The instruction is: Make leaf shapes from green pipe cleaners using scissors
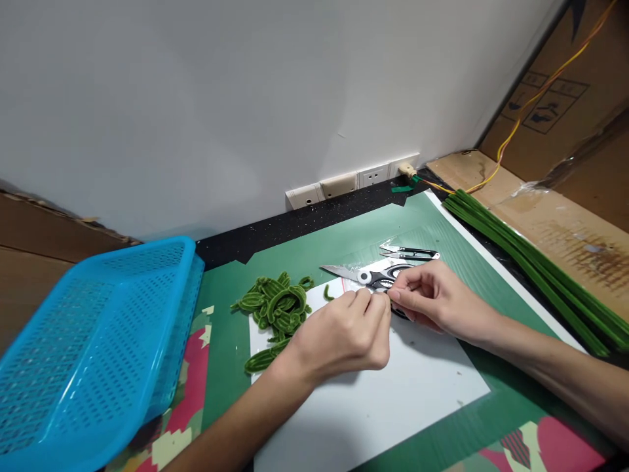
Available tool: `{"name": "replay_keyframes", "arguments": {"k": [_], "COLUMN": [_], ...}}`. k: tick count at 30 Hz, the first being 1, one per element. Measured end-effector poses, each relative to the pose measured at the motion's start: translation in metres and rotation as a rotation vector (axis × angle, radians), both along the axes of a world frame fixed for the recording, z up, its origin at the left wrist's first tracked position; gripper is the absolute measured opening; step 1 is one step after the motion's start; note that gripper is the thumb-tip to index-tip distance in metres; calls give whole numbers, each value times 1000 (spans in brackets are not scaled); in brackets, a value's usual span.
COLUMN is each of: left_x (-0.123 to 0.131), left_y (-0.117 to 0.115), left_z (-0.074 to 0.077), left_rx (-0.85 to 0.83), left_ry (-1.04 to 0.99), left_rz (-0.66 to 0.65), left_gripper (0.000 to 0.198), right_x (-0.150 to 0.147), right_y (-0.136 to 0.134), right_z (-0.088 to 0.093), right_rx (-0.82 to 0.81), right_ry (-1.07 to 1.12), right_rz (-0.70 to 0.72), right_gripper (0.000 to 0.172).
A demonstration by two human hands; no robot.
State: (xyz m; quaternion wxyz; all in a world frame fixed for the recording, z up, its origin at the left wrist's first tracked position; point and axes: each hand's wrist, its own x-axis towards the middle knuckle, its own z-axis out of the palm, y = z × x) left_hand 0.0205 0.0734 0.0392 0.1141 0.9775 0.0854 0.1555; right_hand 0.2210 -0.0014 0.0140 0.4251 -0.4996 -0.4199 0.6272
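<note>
A blue basket (132,354) of smooth, slotted plastic stood at the left of the tabletop (236,241), outward of the left forearm. The white sheet (383,393) lay flat on a glossy green mat (223,341), stretching beneath both hands. Along the right side ran a bundle of long green stems (531,265), fuzzy and straight, its long axis slanting away from the person toward the wall sockets (344,187); the right arm was the nearer to it.

The left hand (346,331) and the right hand (439,298) were drawn together over the sheet, fingers curled inward and fingertips all but meeting; whether they pinched anything could not be told. The heap of green pieces (272,305) lay left of the fingertips, just beyond the left wrist: velvety loops and ribbed, pod-like ovals, piled loosely.

Scissors (376,278) lay just past the fingertips, metal blades pointing left, grey-and-black handles partly covered by the right hand. Slim dark snips (410,252) rested beyond them. Smallest was a fuzzy green curl (327,293), between heap and scissors.
</note>
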Motion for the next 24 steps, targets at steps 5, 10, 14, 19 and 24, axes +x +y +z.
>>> {"name": "replay_keyframes", "arguments": {"k": [5,10,14,19,24], "left_x": [-1,1,5,7,3], "left_y": [-5,-11,-17,-17,-13], "left_z": [4,10,0,-6,2], "left_rx": [-156,-1059,-1758,-1982,-1858], "left_ry": [-85,-107,-76,-149,-146], "left_rz": [114,274,193,162,235], "left_gripper": [29,26,32,27,24], "right_x": [2,8,16,16,10], "right_y": [-3,-9,-14,-11,-7], "right_z": [8,10,0,-3,-3], "right_rx": [143,728,1023,1204,1079], "right_ry": [-36,-433,-647,-771,-645], "right_rz": [-33,-150,-144,-102,-34], "right_gripper": [36,14,16,26,19]}}
